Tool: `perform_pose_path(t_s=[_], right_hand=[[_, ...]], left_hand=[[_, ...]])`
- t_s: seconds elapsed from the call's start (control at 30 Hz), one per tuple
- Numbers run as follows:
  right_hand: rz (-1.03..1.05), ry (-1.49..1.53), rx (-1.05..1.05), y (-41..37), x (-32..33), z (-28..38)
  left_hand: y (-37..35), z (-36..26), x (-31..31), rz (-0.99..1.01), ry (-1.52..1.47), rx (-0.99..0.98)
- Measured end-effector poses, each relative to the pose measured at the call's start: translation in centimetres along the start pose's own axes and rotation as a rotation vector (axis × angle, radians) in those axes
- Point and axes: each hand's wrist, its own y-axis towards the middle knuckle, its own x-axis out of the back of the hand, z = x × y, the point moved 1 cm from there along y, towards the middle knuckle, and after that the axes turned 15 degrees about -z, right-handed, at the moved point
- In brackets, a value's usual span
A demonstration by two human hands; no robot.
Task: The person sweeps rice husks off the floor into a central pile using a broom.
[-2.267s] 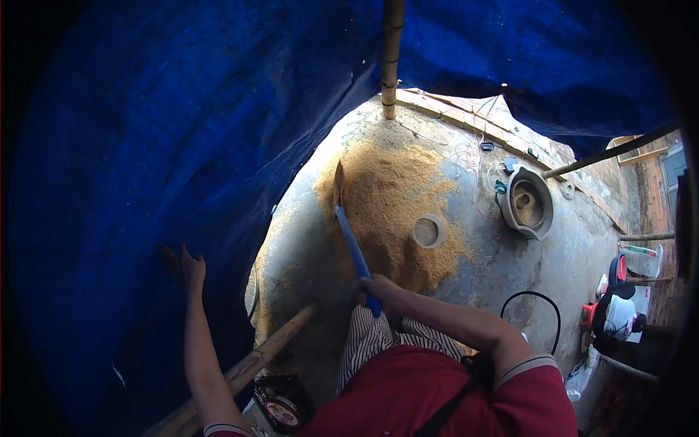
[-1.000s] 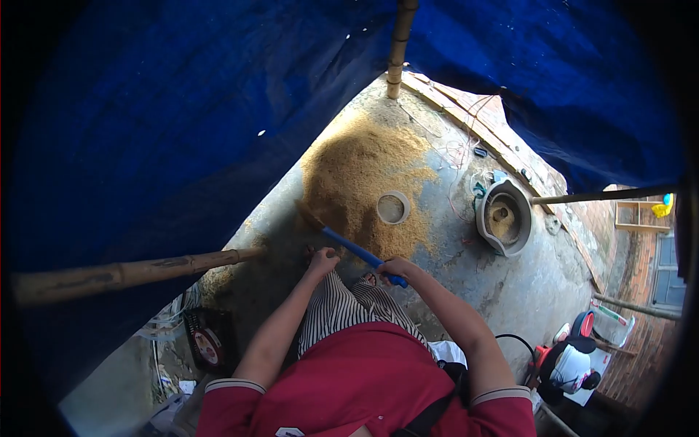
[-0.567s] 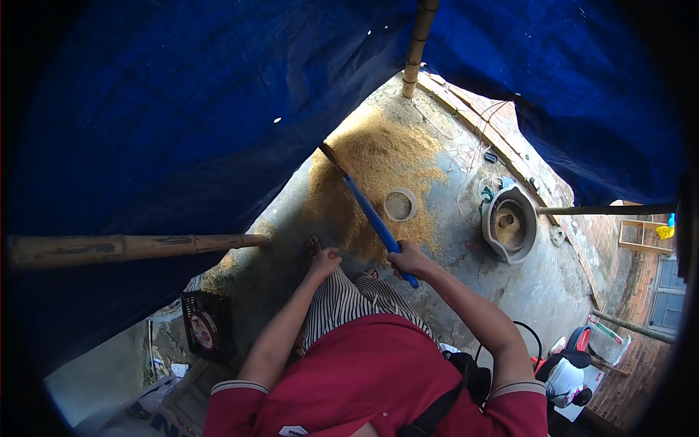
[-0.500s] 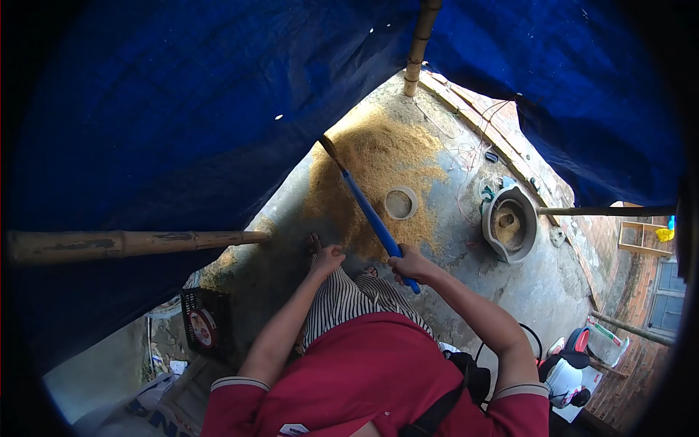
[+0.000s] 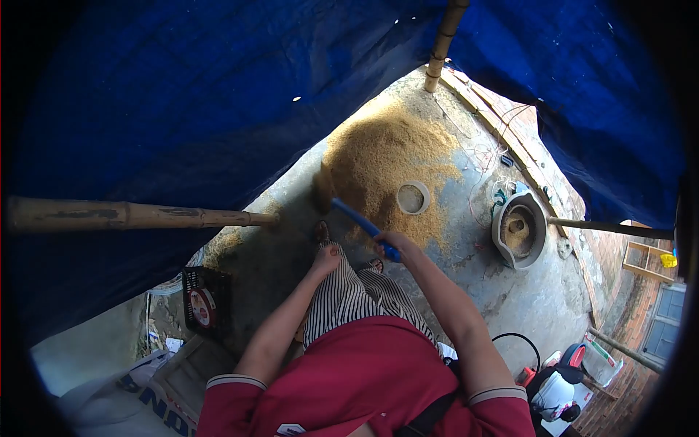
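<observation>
My right hand [image 5: 395, 246] is wrapped round the blue handle of a broom [image 5: 357, 217]. Its brown head, blurred, is on the grey floor at the left edge of a spread heap of yellow-brown husks [image 5: 393, 149]. My left hand [image 5: 327, 260] rests by the striped trousers, fingers curled in; whether it holds anything is hidden. A round white container [image 5: 413, 198] stands on the near part of the heap. To the right is a large grey basin [image 5: 502, 231] with husk-coloured material inside.
Bamboo poles [image 5: 138, 216] and a blue tarp [image 5: 182, 109] hang close at left and above. A black crate [image 5: 226, 302] stands at lower left. At lower right is a person in a white top [image 5: 555, 393]. Wooden planks [image 5: 502, 131] edge the floor.
My right hand and the broom handle have moved up and left, and the broom head has swung down towards my feet. The view has shifted slightly.
</observation>
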Motion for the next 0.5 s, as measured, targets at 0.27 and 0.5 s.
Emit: perform_pose_path(t_s=[0.27,0.5], right_hand=[[-0.244,-0.264,0.343,-11.4,-2.6,2.8],[-0.198,-0.43,0.286,-16.3,0.3,0.5]], left_hand=[[-1.4,-1.6,0.3,0.105,0.049,0.05],[-0.2,-3.4,-1.4,0.162,0.033,-0.005]])
